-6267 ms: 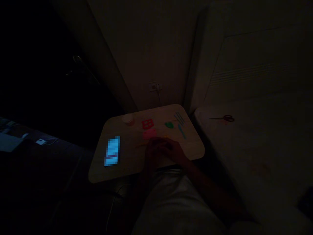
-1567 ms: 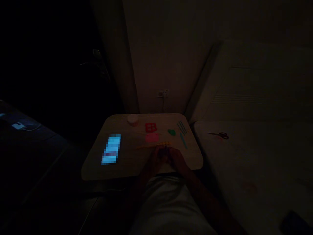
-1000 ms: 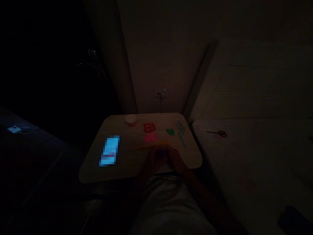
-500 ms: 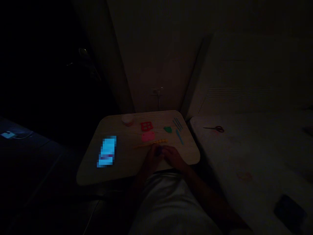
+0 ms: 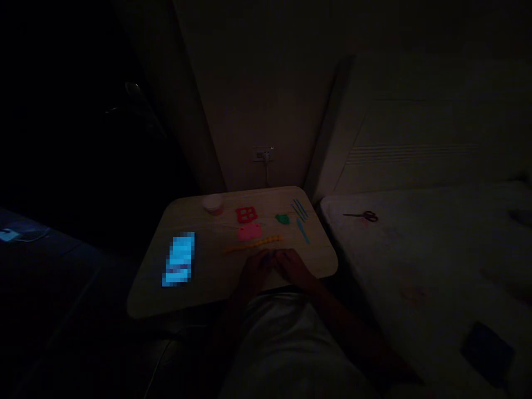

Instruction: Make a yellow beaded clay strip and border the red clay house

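Note:
In the dim light my left hand point(image 5: 255, 269) and my right hand point(image 5: 293, 265) meet over the near part of the small table. Between their closed fingers is a small dark purple lump point(image 5: 269, 256), mostly covered; it looks soft, like modelling clay. Just beyond the fingertips lies a thin yellow-orange strip point(image 5: 266, 241), bumpy along its right part. Behind it are a pink flat piece point(image 5: 250, 231) and a red square frame with four openings point(image 5: 246, 214). To the right sits a green leaf-like piece point(image 5: 282, 219), apart from both hands.
A blue knife-like tool point(image 5: 303, 231) and several thin sticks point(image 5: 299, 210) lie at the table's right. A whitish tub point(image 5: 213, 204) stands at the back left, a lit phone point(image 5: 179, 259) at the left. Scissors point(image 5: 361, 215) rest on the bed point(image 5: 382, 260).
The purple lump is more covered by my fingers now, and my right hand has shifted slightly left. The whole view has moved a little; the things on the table have stayed put.

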Demonstrator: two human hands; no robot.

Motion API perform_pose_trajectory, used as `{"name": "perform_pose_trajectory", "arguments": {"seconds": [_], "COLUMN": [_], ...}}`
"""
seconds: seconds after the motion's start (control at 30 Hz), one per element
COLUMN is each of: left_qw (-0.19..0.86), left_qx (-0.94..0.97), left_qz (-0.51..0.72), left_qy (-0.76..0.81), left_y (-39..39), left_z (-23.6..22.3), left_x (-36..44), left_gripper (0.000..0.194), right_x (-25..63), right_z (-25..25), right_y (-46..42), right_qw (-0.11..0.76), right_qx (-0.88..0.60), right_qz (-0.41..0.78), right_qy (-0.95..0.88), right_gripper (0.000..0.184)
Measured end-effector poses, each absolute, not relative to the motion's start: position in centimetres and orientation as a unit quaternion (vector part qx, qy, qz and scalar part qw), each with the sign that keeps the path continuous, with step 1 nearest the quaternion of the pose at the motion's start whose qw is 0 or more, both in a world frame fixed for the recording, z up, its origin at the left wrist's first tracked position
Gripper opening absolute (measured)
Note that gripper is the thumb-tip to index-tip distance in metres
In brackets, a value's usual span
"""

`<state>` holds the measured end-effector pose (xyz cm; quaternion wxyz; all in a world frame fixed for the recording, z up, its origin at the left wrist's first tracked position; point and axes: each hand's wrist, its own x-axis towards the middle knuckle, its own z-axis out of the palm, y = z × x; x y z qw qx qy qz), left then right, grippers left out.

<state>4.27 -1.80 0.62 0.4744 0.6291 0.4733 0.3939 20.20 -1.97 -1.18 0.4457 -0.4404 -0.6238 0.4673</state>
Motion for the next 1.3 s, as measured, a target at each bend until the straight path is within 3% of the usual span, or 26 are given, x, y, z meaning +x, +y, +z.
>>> {"name": "perform_pose_trajectory", "arguments": {"seconds": [0.23, 0.37, 0.5, 0.63, 0.9, 1.2, 1.3], "left_qw": [0.464, 0.418, 0.440, 0.444, 0.494, 0.468, 0.468], "left_qx": [0.585, 0.569, 0.568, 0.551, 0.617, 0.611, 0.606], "left_qz": [0.405, 0.431, 0.440, 0.457, 0.418, 0.424, 0.419], "left_qy": [0.528, 0.561, 0.539, 0.539, 0.448, 0.477, 0.488], "left_y": [-1.7, -1.5, -1.5, -1.4, -1.4, -1.5, -1.6], "left_z": [0.4, 0.3, -0.5, -1.6, -0.3, 0.9, 0.8], "left_x": [4.1, 4.3, 4.3, 4.1, 4.2, 4.7, 4.7], "left_gripper": [0.048, 0.045, 0.051, 0.062, 0.048, 0.034, 0.032], "right_x": [20.3, 20.2, 20.1, 20.2, 20.2, 20.4, 20.6], "right_z": [-1.0, -0.9, -0.5, -0.8, -1.2, -1.1, -1.1], "right_y": [-1.8, -2.1, -2.3, -2.2, -1.8, -1.6, -1.6], "right_qw": [0.501, 0.481, 0.473, 0.473, 0.531, 0.485, 0.474], "right_qx": [-0.419, -0.434, -0.448, -0.446, -0.467, -0.412, -0.406], "right_qz": [0.449, 0.437, 0.411, 0.435, 0.407, 0.437, 0.442], "right_qy": [-0.610, -0.624, -0.638, -0.623, -0.578, -0.636, -0.644], "right_gripper": [0.048, 0.051, 0.037, 0.035, 0.031, 0.050, 0.046]}}
